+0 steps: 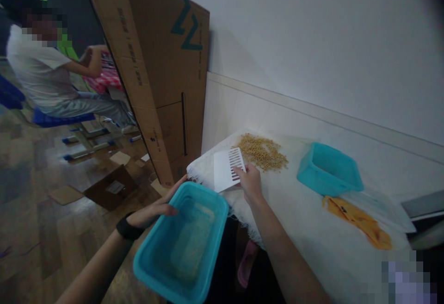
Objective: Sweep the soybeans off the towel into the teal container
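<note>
My left hand point(157, 212) grips the rim of a teal plastic basin point(147, 244), thumb over the inside edge and fingers hidden beneath. The basin is tilted beside the table's front edge, with a pale layer, perhaps grains, on its bottom. A flat white slotted scraper point(222, 170) with comb-like openings is pinched in my right hand point(250, 183). It rests at or just above the cloth near the table edge. Just beyond it, a pile of yellow beans, apparently soybeans point(262, 151), lies spread on the white-covered table point(294, 220).
A second teal container point(326, 170) stands to the right, with a yellow cloth item point(357, 220) and a clear lid point(378, 207) beside it. A tall cardboard box point(166, 63) rises at the left. Behind it a person point(45, 68) sits. An opened carton point(109, 187) lies on the floor.
</note>
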Demonstrator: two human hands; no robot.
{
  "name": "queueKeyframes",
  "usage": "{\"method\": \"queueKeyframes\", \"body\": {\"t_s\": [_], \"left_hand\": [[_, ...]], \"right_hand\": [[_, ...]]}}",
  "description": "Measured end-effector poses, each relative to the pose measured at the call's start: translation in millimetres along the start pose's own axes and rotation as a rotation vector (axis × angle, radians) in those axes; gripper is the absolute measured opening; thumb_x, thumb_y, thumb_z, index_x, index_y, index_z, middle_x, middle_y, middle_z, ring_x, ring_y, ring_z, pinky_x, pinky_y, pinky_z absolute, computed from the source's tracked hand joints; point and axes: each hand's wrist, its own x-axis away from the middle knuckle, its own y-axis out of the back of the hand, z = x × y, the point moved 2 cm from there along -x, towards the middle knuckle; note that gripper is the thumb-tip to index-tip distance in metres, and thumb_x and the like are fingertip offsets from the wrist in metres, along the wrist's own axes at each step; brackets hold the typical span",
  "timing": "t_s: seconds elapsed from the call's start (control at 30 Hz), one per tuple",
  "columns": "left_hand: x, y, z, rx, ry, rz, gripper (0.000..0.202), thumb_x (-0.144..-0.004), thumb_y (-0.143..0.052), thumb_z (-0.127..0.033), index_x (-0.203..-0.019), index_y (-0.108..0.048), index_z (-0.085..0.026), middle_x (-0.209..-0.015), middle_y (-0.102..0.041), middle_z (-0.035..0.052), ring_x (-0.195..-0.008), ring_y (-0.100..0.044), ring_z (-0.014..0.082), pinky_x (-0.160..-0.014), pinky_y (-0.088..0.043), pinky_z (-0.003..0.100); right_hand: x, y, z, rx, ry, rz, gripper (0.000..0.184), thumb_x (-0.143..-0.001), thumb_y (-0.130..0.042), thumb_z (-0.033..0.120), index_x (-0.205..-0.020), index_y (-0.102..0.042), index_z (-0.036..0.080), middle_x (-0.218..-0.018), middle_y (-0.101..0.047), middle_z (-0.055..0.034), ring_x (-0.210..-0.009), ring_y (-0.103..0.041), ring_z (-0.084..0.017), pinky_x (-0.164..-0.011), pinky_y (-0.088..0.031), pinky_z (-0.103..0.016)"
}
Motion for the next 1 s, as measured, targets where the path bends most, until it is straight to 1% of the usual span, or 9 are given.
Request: {"method": "queueKeyframes", "body": {"t_s": [0.07, 0.1, 0.17, 0.23, 0.3, 0.47, 0.63, 0.83, 1.0], "left_hand": [[-18, 3.9, -5, -0.028, -0.01, 0.009, 0.119, -0.067, -0.084, -0.029, -0.174, -0.033, -0.036, -0.182, -0.035, -0.0019, -0.168, -0.027, 0.0425, -0.131, -0.034, 0.053], [-26, 5.7, -7, -0.032, -0.004, 0.01, 0.12, -0.067, -0.084, -0.03, -0.175, -0.031, -0.036, -0.184, -0.03, -0.0027, -0.168, -0.026, 0.0424, -0.13, -0.036, 0.053], [-38, 8.3, -9, -0.012, 0.046, 0.03, 0.122, -0.069, -0.082, -0.029, -0.177, -0.026, -0.034, -0.181, -0.036, 0.0013, -0.164, -0.036, 0.0441, -0.125, -0.042, 0.054], [-46, 9.6, -10, 0.02, 0.099, 0.055, 0.123, -0.07, -0.081, -0.029, -0.178, -0.022, -0.03, -0.171, -0.054, 0.0083, -0.152, -0.053, 0.0475, -0.118, -0.05, 0.059], [-49, 10.1, -11, 0.03, 0.131, 0.068, 0.123, -0.071, -0.082, -0.03, -0.178, -0.022, -0.027, -0.161, -0.065, 0.0115, -0.142, -0.063, 0.0491, -0.113, -0.053, 0.061], [-49, 10.4, -13, 0.025, 0.14, 0.072, 0.111, -0.072, -0.081, -0.032, -0.174, -0.036, -0.027, -0.166, -0.061, 0.0065, -0.147, -0.059, 0.0461, -0.116, -0.053, 0.053], [-52, 15.1, -12, 0.026, 0.12, 0.107, 0.102, -0.079, -0.071, -0.026, -0.173, -0.035, -0.018, -0.157, -0.069, 0.0056, -0.15, -0.055, 0.0435, -0.115, -0.052, 0.048], [-53, 12.6, -16, -0.01, 0.096, 0.096, 0.101, -0.073, -0.08, -0.031, -0.168, -0.048, -0.025, -0.149, -0.076, 0.0079, -0.144, -0.062, 0.0453, -0.115, -0.054, 0.053], [-40, 2.6, -24, 0.016, 0.114, 0.051, 0.106, -0.07, -0.082, -0.033, -0.17, -0.046, -0.022, -0.141, -0.08, 0.009, -0.136, -0.066, 0.0498, -0.109, -0.057, 0.056]], "right_hand": [[1, 0, 2, -0.06, -0.058, 0.003, 0.019, -0.077, -0.067, 0.041, -0.085, -0.068, 0.024, -0.073, -0.078, -0.004, -0.071, -0.077, -0.027, -0.056, -0.059, -0.032], [2, 0, 3, -0.093, -0.091, 0.0, 0.018, -0.075, -0.068, 0.04, -0.084, -0.066, 0.025, -0.073, -0.079, -0.0043, -0.071, -0.077, -0.027, -0.056, -0.06, -0.032], [2, 1, 6, -0.14, -0.131, -0.008, 0.016, -0.074, -0.069, 0.038, -0.081, -0.064, 0.025, -0.074, -0.079, -0.0047, -0.069, -0.077, -0.027, -0.055, -0.06, -0.033], [0, 4, 9, -0.144, -0.138, -0.014, 0.015, -0.072, -0.07, 0.037, -0.078, -0.062, 0.025, -0.072, -0.079, -0.0049, -0.068, -0.077, -0.027, -0.054, -0.06, -0.032], [-4, 9, 9, -0.118, -0.136, -0.027, 0.015, -0.07, -0.071, 0.035, -0.074, -0.062, 0.025, -0.07, -0.078, -0.0052, -0.067, -0.077, -0.027, -0.052, -0.059, -0.031], [-9, 24, 2, -0.077, -0.15, -0.045, 0.017, -0.068, -0.072, 0.037, -0.073, -0.061, 0.025, -0.073, -0.079, -0.0062, -0.066, -0.076, -0.027, -0.046, -0.057, -0.03], [-6, 42, -6, -0.04, -0.144, -0.032, 0.02, -0.068, -0.072, 0.041, -0.076, -0.065, 0.024, -0.073, -0.08, -0.0072, -0.066, -0.077, -0.028, -0.049, -0.058, -0.033], [5, 69, -5, -0.041, -0.146, -0.035, 0.022, -0.065, -0.074, 0.042, -0.076, -0.063, 0.026, -0.07, -0.077, -0.0058, -0.062, -0.075, -0.029, -0.049, -0.059, -0.037], [3, 88, 13, -0.073, -0.134, 0.064, 0.029, -0.065, -0.078, 0.046, -0.074, -0.059, 0.026, -0.067, -0.075, -0.0047, -0.06, -0.072, -0.028, -0.048, -0.058, -0.037]]}}
